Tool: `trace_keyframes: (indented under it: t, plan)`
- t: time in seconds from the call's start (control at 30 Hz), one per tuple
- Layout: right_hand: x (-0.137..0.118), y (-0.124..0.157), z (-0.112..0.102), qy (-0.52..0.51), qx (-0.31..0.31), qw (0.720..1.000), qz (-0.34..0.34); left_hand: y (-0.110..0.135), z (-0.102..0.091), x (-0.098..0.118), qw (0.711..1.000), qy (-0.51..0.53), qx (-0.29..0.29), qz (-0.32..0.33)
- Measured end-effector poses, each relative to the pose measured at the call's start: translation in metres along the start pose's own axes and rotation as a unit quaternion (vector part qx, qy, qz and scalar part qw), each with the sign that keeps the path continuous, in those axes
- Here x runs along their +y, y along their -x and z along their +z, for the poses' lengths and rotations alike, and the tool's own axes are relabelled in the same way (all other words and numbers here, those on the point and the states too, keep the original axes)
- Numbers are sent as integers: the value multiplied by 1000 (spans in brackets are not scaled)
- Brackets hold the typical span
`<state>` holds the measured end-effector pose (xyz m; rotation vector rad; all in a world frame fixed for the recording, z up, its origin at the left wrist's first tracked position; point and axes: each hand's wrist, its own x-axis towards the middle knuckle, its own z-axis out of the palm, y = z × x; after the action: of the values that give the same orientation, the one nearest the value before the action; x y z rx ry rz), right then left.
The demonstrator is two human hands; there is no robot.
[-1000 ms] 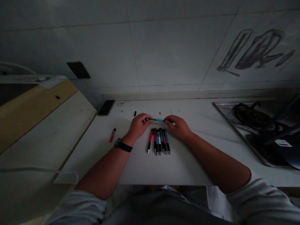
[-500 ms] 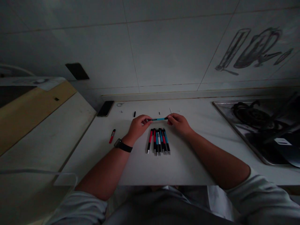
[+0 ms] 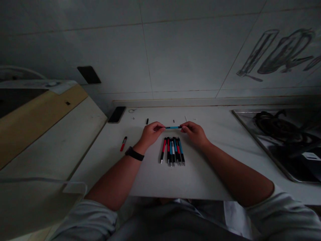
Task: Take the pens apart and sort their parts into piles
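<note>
A blue pen [image 3: 173, 127] with dark ends is stretched level between my two hands, above the row of pens. My left hand [image 3: 152, 132] pinches its left end, and a watch with a black band sits on that wrist. At the other end, the fingers of my right hand [image 3: 193, 131] close round the black part. Just below lie several pens [image 3: 172, 150] side by side in red, blue and white, their silver tips toward me. The pen's two ends are partly hidden by my fingers.
Left of my hands lie a red pen part [image 3: 123, 144] and a phone [image 3: 116, 114]. Behind them are a small black piece [image 3: 147, 121], a tiny dark piece [image 3: 173, 121] and a thin white stick [image 3: 186, 118]. A gas stove [image 3: 281, 134] borders the counter at right.
The whole view has shifted slightly, so things appear a little further right. Both hands keep their hold on the blue pen; the pens on the counter lie as before.
</note>
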<state>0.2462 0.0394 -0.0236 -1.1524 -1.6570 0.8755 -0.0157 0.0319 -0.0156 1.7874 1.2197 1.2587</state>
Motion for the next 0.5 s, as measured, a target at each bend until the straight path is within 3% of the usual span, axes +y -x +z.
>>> trace_keyframes:
  t: [0.23, 0.5]
  plan:
    - [-8, 3, -2, 66, 20, 996, -64, -2, 0, 3, 1000, 8, 2, -10]
    - [1, -1, -4, 46, 1, 999, 11, -4, -7, -4, 998, -45, 47, 11]
